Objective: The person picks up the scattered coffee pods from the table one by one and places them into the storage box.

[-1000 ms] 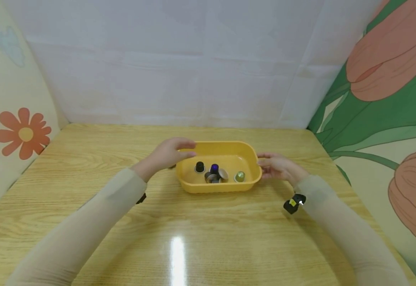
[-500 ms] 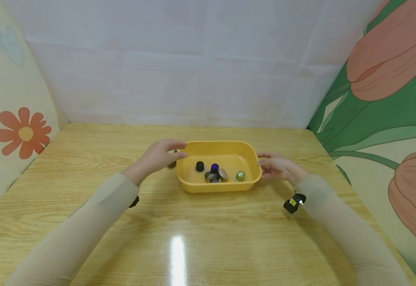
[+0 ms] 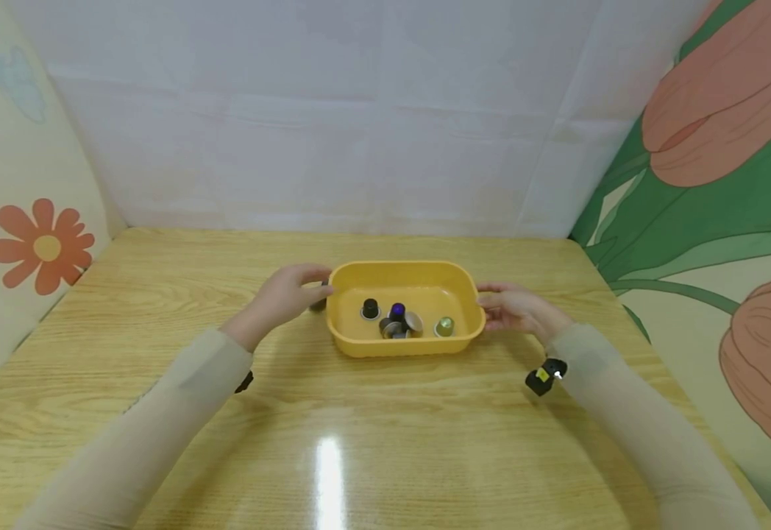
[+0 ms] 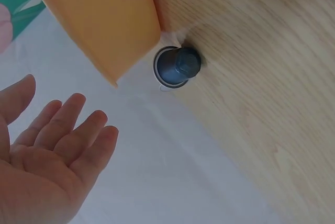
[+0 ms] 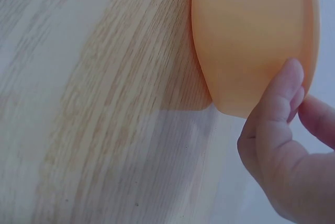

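Observation:
A yellow tub (image 3: 407,347) stands mid-table. Coffee capsules lie inside it: a black one (image 3: 370,308), a purple one (image 3: 397,312), a green one (image 3: 446,326) and a loose cluster (image 3: 395,329) at the front wall. Outside the tub's left end is a dark capsule (image 4: 175,67), partly hidden by my left hand (image 3: 284,296) in the head view. That hand holds nothing, its fingers spread and loosely bent just left of the rim, apart from the capsule in the left wrist view. My right hand (image 3: 516,311) holds the tub's right end, fingers against the outer wall, thumb at the rim.
The wood-grain table (image 3: 226,434) carries a bright light reflection near its front. A white cloth (image 3: 359,132) hangs behind it, and flower-printed panels (image 3: 710,221) stand at both sides. A small black camera (image 3: 544,375) sits on the right wrist.
My left hand has moved left, from over the tub's left end to beside it, uncovering more of the dark capsule outside. The right hand, the tub and its contents stay as they were.

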`<state>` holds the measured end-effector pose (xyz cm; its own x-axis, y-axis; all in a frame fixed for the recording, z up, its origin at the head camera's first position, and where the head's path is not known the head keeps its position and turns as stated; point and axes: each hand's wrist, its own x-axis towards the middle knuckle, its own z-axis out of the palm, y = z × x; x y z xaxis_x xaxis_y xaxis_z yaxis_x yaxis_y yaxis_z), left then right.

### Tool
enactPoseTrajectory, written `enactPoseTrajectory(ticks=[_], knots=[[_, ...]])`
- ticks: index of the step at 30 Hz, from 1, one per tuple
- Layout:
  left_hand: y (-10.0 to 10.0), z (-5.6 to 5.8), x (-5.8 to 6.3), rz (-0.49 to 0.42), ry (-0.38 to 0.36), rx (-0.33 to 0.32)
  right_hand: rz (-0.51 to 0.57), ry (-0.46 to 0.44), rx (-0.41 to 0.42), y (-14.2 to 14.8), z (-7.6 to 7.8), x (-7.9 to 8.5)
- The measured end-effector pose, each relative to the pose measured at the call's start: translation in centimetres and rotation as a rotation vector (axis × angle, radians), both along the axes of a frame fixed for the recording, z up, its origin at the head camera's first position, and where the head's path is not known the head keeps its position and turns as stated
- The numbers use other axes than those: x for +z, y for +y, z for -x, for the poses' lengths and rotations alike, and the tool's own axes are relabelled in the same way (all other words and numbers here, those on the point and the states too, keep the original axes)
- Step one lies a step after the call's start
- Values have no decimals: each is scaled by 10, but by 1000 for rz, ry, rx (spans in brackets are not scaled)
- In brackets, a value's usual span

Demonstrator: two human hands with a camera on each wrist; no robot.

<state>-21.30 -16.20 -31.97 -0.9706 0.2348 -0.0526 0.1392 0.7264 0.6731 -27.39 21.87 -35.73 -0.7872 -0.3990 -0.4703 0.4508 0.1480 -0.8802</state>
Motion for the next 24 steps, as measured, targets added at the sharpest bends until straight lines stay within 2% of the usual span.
enactPoseTrajectory(ticks=[7, 14, 24], knots=[[-3, -2, -6, 7, -7, 32, 2, 3, 2, 0, 0, -1], [-4, -1, -13, 23, -61, 61, 5, 4, -1, 0, 1, -2], [-9, 2, -23, 72, -41, 61, -1, 9, -3, 1, 1, -3]])
